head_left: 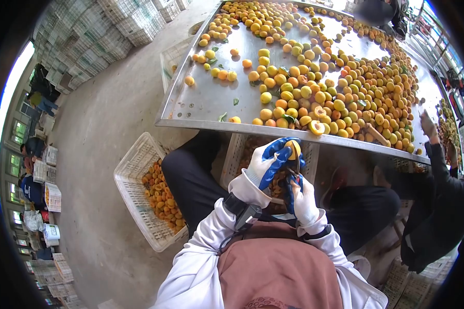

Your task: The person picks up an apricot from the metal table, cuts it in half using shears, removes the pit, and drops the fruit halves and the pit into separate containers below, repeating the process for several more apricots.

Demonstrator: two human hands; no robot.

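My left hand (269, 160), in a white glove with blue coating, is closed round a yellow-orange apricot (293, 149) just in front of the metal table's edge. My right hand (301, 200), gloved the same way, is closed on a small knife (297, 164), whose dark blade lies against the fruit. Below both hands stands a white crate (233, 157) with fruit pieces in it, partly hidden by my hands. Many whole apricots (345, 98) lie on the metal table (196, 105), and a halved apricot (316, 127) showing its stone rests near the front edge.
A white crate of orange apricot halves (134, 198) stands on the floor to the left. At the right a co-worker's hand (429, 126) reaches toward the table. A wooden-looking stick (378, 135) lies among the fruit. Stacked crates (113, 31) stand at the back left.
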